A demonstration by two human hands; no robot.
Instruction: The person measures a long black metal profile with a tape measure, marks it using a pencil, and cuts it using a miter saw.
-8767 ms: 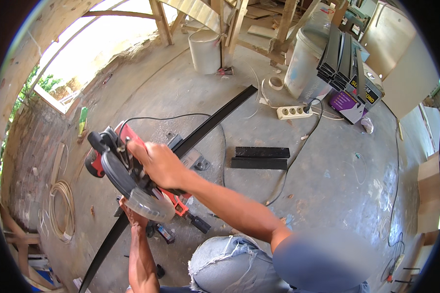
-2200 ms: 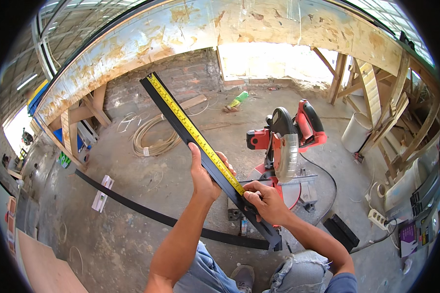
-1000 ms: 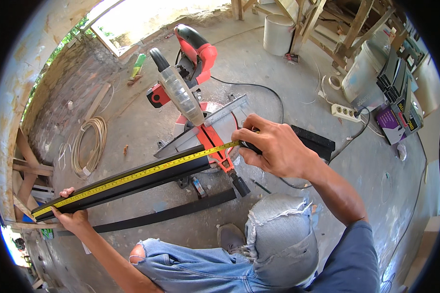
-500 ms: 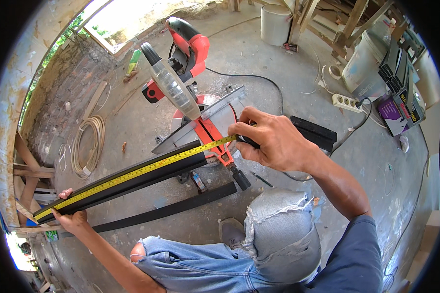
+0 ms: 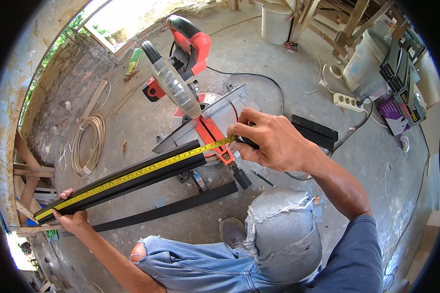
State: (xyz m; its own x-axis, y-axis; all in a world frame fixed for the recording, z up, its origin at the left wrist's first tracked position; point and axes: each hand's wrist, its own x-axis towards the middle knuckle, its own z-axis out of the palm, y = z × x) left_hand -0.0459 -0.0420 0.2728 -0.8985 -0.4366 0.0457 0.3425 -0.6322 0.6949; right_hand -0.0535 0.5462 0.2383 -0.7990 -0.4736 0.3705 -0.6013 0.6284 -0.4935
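The left hand [image 5: 74,219] pinches the far-left end of a black channel profile [image 5: 176,167], thumb on top and other fingers showing at the opposite edge, with the end of a yellow measuring tape [image 5: 142,172] under its grip. The tape runs lengthwise along the profile, passes its right end and reaches the right hand [image 5: 275,144], whose thumb and fingers are closed around a dark tape case [image 5: 248,141] that they mostly hide. The profile slants up from lower left to the middle, its right end in front of the red and black miter saw [image 5: 176,88]; whether it touches the saw's base cannot be told. The saw stands on the concrete floor [image 5: 347,195], head raised, its clear guard over the blade. Nearer the person's jeans [image 5: 283,234], a longer black strip [image 5: 181,207] lies along the floor. A small tube [image 5: 199,180] stands out between that strip and the saw base. Beyond the right hand lie short black pieces [image 5: 314,132], and farther right a white power strip [image 5: 347,102] with a plug in it, near a purple box [image 5: 391,115]. A coil of cable [image 5: 90,146] rests on the floor at left.
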